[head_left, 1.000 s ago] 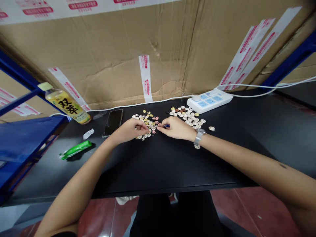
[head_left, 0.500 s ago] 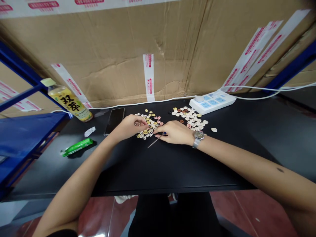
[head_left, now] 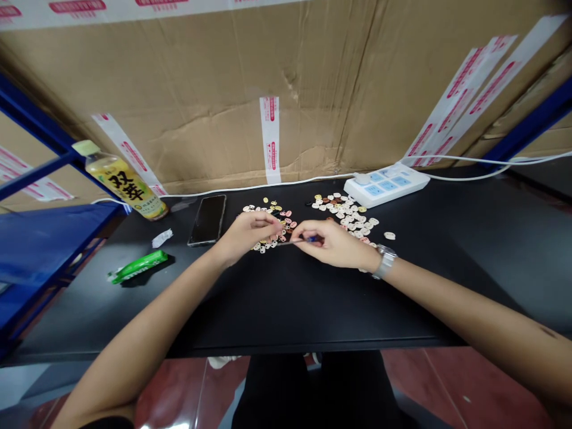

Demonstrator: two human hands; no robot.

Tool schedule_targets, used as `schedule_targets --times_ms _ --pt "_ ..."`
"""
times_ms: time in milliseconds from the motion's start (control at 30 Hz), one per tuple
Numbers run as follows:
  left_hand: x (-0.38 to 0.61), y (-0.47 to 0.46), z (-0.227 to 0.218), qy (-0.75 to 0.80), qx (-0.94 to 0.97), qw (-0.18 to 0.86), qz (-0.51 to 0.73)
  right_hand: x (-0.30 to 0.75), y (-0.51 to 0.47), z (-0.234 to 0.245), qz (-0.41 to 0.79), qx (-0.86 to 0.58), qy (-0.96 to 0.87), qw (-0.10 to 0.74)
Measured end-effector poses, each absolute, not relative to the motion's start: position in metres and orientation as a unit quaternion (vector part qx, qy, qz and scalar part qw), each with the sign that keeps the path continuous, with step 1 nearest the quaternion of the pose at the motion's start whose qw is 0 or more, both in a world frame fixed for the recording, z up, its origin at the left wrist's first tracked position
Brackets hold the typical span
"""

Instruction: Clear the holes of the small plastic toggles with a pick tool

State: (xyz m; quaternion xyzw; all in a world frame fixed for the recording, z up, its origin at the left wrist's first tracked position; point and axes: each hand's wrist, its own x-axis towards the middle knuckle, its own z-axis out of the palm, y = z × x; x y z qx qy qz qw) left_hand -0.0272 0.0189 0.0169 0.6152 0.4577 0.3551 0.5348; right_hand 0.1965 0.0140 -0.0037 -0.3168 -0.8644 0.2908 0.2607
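Note:
My right hand (head_left: 330, 243) is closed in a pinch around a slim metal rod with a blue end (head_left: 315, 239); its thin shaft points left, roughly level. Close to the rod's tip, my left hand (head_left: 250, 234) has thumb and fingers pressed together; whatever small thing they pinch is hidden. Beneath and behind the left fingers lies a pile of small oval button-like pieces (head_left: 263, 245), in cream, yellow, pink and brown, with holes. A second pile of oval pieces (head_left: 353, 218), mostly cream, spreads beyond my right hand, which partly covers it.
A white power strip (head_left: 386, 185) stands at the back right, its cable running along the cardboard wall (head_left: 201, 107). On the left are a phone (head_left: 208, 220), a drink bottle (head_left: 127, 185), a green packet (head_left: 139, 266) and a crumpled white scrap (head_left: 161, 238). One piece (head_left: 389, 236) lies apart.
My right hand has lifted slightly and turned, bringing the rod from slanting down to nearly level. My left hand has moved right, and its fingertips are now near the rod's tip.

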Motion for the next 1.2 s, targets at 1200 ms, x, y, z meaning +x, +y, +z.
schedule_targets --times_ms 1200 --pt "0.012 -0.036 0.021 0.344 0.518 0.638 0.455 0.215 -0.028 0.015 0.437 -0.325 -0.727 0.418"
